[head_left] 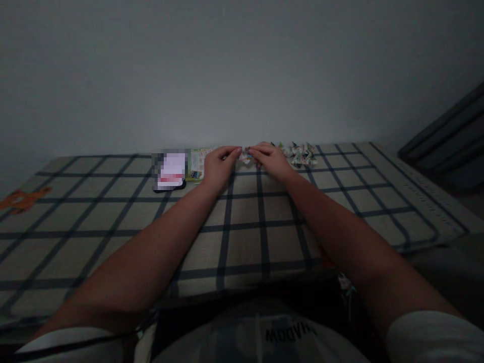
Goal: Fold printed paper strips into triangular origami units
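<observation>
Both arms stretch forward over a checked cloth surface [242,237]. My left hand [219,165] and my right hand [269,157] meet near the far edge, fingertips pinched together on a small folded piece of printed paper [245,156] between them. Both hands are closed on it. Just right of my right hand lies a heap of several similar small folded paper pieces [301,153]. The room is dim and details of the paper are hard to make out.
A printed leaflet [198,163] lies left of my left hand, beside a dark phone-like object with a blurred screen [170,171]. An orange patch [21,198] sits at the far left. A plain wall rises behind; dark furniture [446,141] stands at right.
</observation>
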Available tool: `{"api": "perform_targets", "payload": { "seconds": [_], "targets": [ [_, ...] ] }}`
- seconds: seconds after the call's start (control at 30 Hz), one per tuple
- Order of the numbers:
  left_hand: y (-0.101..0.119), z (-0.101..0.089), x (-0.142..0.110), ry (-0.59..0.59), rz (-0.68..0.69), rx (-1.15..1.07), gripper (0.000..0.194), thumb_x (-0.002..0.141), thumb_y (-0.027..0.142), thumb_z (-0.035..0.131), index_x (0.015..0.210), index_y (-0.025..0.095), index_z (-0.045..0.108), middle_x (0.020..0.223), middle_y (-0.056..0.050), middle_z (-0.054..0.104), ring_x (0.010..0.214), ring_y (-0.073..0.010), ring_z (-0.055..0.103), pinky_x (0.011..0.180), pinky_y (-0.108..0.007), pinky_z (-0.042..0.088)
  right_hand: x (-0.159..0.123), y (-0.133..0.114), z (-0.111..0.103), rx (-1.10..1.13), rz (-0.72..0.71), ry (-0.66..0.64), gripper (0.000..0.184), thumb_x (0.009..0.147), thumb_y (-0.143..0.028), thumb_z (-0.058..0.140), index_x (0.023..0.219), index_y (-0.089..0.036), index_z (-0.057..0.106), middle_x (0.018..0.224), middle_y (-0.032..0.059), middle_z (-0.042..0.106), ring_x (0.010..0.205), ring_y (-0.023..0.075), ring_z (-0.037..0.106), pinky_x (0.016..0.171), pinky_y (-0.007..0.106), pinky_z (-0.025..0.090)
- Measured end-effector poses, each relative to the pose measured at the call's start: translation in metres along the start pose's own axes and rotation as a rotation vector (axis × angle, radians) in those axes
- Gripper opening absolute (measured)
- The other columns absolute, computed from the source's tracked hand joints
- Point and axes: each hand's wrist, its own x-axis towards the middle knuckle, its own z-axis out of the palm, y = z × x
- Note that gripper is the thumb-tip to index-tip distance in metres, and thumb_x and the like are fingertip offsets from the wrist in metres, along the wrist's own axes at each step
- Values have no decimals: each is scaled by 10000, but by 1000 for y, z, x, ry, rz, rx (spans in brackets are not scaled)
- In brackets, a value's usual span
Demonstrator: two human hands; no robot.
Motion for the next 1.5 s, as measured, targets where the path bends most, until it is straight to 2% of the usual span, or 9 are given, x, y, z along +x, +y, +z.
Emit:
{"api": "perform_targets", "payload": {
  "seconds": [0.17, 0.37, 0.53, 0.73, 0.9, 1.07, 1.3, 1.4, 1.5],
  "targets": [
    [-2, -1, 1, 21, -127, -74, 227, 878, 404, 736, 968, 197, 768, 918, -47, 787, 861, -187, 712, 823, -320, 584, 1, -6, 0, 206, 183, 126, 384, 854, -564, 766, 1007, -211, 778, 881, 36, 696, 732, 147, 612, 599, 276, 492],
    [-6, 6, 0, -22, -158, -162, 253, 927, 452, 697, 981, 217, 620, 932, -33, 723, 898, -176, 709, 849, -323, 600, 4, -11, 4, 339, 284, 218, 290, 869, -472, 770, 974, -210, 700, 959, 36, 708, 817, 141, 679, 589, 227, 504],
    [-3, 8, -4, -123, -199, -249, 247, 924, 446, 667, 988, 245, 540, 977, -27, 693, 963, -186, 706, 813, -313, 616, 3, -10, 3, 228, 182, 174, 253, 869, -445, 757, 949, -208, 720, 895, 31, 704, 830, 156, 658, 589, 235, 506],
    [1, 6, -4, -184, -386, -389, 356, 827, 337, 705, 1148, 223, 605, 1002, -42, 709, 845, -182, 720, 710, -319, 621, -3, -15, 3, 108, 60, 25, 204, 855, -402, 754, 906, -205, 736, 887, 31, 701, 802, 148, 617, 679, 263, 521],
    [0, 7, -6, -241, -379, -397, 385, 759, 272, 761, 1122, 191, 662, 871, -25, 713, 811, -154, 697, 797, -332, 612, -3, -17, 4, 103, 57, 9, 202, 863, -407, 745, 916, -213, 722, 920, 34, 691, 794, 145, 600, 670, 261, 516],
    [2, 7, -6, -159, -350, -333, 411, 736, 272, 772, 1129, 194, 680, 873, -21, 733, 755, -135, 674, 748, -301, 584, -2, -15, 5, 146, 78, -8, 219, 884, -430, 729, 938, -221, 691, 903, 21, 662, 761, 134, 600, 639, 252, 503],
    [0, 5, -4, -171, -330, -272, 303, 717, 299, 817, 976, 156, 754, 934, -72, 786, 821, -173, 719, 799, -337, 597, -3, -14, 8, 143, 67, 29, 230, 902, -448, 700, 913, -224, 651, 804, -2, 625, 695, 131, 572, 647, 262, 487],
    [0, 7, -5, -158, -318, -226, 254, 738, 294, 810, 949, 160, 764, 905, -62, 789, 807, -179, 723, 791, -345, 613, -3, -15, 7, 96, 72, 36, 241, 917, -465, 680, 905, -229, 628, 748, -13, 594, 683, 138, 558, 669, 273, 477],
    [4, 10, -8, -199, -307, -262, 278, 775, 370, 805, 967, 172, 770, 970, -62, 793, 903, -206, 736, 802, -359, 643, -3, -14, 5, 32, 56, 65, 256, 920, -479, 673, 883, -235, 604, 725, -19, 573, 665, 142, 542, 676, 285, 458]
  ]
}}
